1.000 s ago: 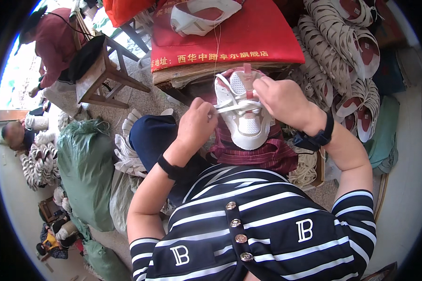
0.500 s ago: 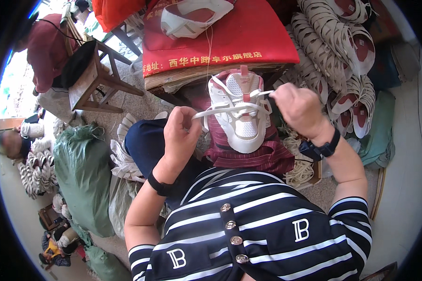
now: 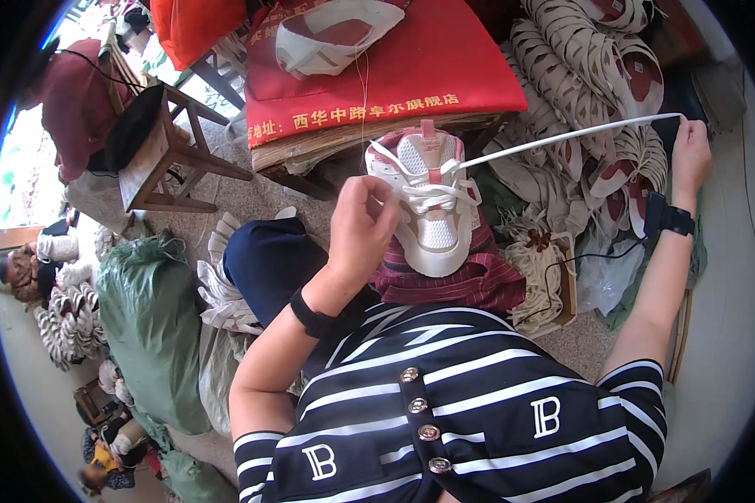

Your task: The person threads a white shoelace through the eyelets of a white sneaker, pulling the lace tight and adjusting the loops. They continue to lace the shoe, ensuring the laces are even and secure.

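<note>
A white and pink sneaker (image 3: 432, 197) sits toe toward me on maroon striped cloth (image 3: 453, 281) over my lap. White lace (image 3: 570, 138) runs taut from its upper eyelets to the far right. There my right hand (image 3: 692, 159) pinches the lace's end, arm stretched out. My left hand (image 3: 365, 226) is closed beside the sneaker's left side, its fingertips at the lace crossing the tongue. What exactly lies between those fingertips is partly hidden. Loose loops of lace rest across the middle of the sneaker.
Ahead stands a wooden table (image 3: 310, 151) under a red cover, bearing a white shoe upper (image 3: 335, 38). Stacked shoe uppers (image 3: 579, 67) fill the right. A box of laces (image 3: 541, 277) sits below them. Green sacks (image 3: 151, 327), a wooden stool (image 3: 164, 159) and other people are at left.
My right hand has swung far out to the right, drawing a long length of lace from the sneaker. My left hand has moved right, closer to the sneaker.
</note>
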The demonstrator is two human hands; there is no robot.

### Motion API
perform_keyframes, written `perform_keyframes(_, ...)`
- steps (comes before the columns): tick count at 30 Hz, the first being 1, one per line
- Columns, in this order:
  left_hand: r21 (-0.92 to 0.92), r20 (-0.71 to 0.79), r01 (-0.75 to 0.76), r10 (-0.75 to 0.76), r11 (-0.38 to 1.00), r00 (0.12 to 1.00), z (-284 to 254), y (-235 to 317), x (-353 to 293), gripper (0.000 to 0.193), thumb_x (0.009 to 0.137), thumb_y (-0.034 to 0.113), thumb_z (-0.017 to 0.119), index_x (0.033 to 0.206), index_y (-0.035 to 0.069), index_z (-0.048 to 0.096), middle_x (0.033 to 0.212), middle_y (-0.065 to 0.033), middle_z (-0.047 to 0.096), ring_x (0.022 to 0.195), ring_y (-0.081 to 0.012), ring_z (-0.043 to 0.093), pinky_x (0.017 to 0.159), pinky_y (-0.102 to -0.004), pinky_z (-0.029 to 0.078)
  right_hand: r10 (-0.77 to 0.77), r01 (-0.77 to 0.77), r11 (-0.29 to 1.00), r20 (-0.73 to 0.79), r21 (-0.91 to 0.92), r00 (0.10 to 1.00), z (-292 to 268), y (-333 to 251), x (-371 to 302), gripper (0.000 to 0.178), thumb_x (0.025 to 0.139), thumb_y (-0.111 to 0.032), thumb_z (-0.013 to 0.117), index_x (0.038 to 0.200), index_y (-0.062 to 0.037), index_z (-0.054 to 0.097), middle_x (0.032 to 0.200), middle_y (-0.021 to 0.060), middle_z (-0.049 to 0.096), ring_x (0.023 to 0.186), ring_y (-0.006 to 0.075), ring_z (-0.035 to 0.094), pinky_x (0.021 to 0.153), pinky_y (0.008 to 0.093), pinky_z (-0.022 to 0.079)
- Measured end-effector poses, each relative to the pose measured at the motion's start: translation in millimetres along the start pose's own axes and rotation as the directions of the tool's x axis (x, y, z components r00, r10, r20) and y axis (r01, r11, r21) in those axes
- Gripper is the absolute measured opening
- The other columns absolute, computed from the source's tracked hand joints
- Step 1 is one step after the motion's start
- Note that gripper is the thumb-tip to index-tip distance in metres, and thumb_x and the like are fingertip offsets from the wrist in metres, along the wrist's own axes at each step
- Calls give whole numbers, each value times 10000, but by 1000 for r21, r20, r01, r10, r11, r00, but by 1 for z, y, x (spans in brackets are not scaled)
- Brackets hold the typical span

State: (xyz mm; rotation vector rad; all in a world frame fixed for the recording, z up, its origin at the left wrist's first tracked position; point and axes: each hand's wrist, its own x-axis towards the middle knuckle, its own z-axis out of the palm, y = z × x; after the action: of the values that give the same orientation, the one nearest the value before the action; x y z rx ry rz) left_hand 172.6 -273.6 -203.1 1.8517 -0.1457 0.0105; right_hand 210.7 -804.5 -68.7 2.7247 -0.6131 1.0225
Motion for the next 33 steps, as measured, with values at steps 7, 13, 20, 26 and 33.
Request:
perform_keyframes(7, 357, 28, -337, 350, 871, 936, -19, 34, 30, 222, 815, 50, 734, 994, 25, 605, 1018, -111, 536, 847, -257, 587, 717, -374, 505, -461, 143, 751, 357, 644, 813, -2, -131, -67, 229, 907, -194, 668, 1095, -63, 664, 1015, 140, 683, 962, 345, 667, 830, 402, 529)
perform_keyframes(13, 378, 259, -378, 296, 845, 919, -21, 51, 46, 154, 844, 36, 689, 948, 23, 577, 973, -167, 567, 817, -355, 610, 707, -420, 517, -756, 115, 338, 196, 934, 624, -45, -253, -130, 174, 866, -91, 703, 1018, -34, 639, 966, 110, 589, 886, 269, 634, 772, 362, 515)
perform_keyframes(20, 483, 57, -366, 389, 796, 920, -76, 24, 32, 186, 861, -53, 616, 1019, 34, 569, 742, -109, 558, 611, -197, 578, 584, -312, 482, -821, 131, 293, 180, 947, 542, -37, -270, -137, 140, 875, -137, 671, 959, -48, 603, 925, 127, 551, 825, 335, 621, 729, 436, 505)
perform_keyframes(26, 553, -288, -93, 294, 828, 911, -161, -2, 30, 250, 883, -37, 580, 1094, 78, 651, 672, 3, 492, 599, -57, 468, 552, -245, 409, -793, -46, 442, 414, 896, 448, -42, -270, -131, 142, 909, -122, 669, 935, -17, 577, 816, 95, 591, 740, 241, 631, 669, 369, 497)
perform_keyframes(33, 681, -274, -32, 296, 731, 915, -189, -8, 14, 183, 880, -20, 574, 1010, 57, 678, 761, -70, 615, 601, -130, 544, 600, -287, 467, -839, -242, 370, 435, 897, 327, -30, -264, -127, 165, 919, -167, 702, 962, -14, 657, 757, 28, 622, 733, 96, 581, 668, 292, 475)
